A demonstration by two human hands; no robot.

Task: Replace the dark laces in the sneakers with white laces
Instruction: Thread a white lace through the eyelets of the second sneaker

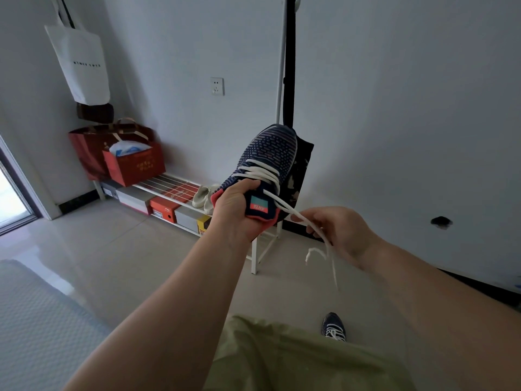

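Sneaker (pixel 265 167): held up mid-scene, toe far, white lace (pixel 260 172) already crossed through its eyelets.
Left hand (pixel 235 210): grips the collar.
Right hand (pixel 337 230): fingers curled around both lace ends, just right of the tongue.
Second sneaker (pixel 333 330): near floor, white-laced.
Advice: pull both ends evenly, sneaker steady.
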